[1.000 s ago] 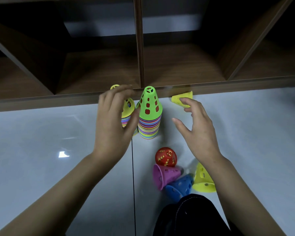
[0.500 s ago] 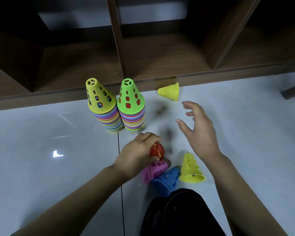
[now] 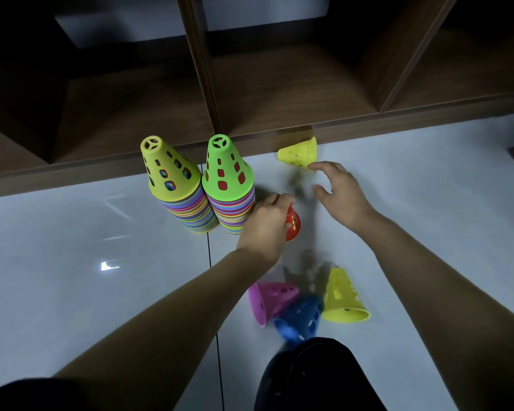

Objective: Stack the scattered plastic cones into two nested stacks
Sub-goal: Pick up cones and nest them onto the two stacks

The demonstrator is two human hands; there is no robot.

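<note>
Big dark wooden shelf unit [image 3: 279, 93] runs along the far side, beyond everyone's fingertips, with pale glossy floor [image 3: 72, 262] in front of it where all the cones are.

Two nested stacks stand upright side by side, just left of the left hand's fingers: the yellow-topped stack [image 3: 172, 179] and the green-topped stack [image 3: 229, 179], touching or near enough. Through the holes in the green top cone you can see a red one nested inside; the yellow top shows blue and red inside.

Loose cones, I count five:
- one red cone [image 3: 293, 223], gripped in the left hand [image 3: 264, 223], fingers curled round it, right beside the green-topped stack
- one far yellow cone [image 3: 298, 152] on its side against the shelf unit, just at the right hand's index fingertip; can't tell if it's touching
- one pink cone [image 3: 272, 298], one blue cone [image 3: 301, 317] and one near yellow cone [image 3: 343, 298], all tipped over in a clump behind both wrists, by the person's dark-clad knee [image 3: 309, 375]

The right hand [image 3: 339, 194] has fingers loosely spread, holding nothing.
</note>
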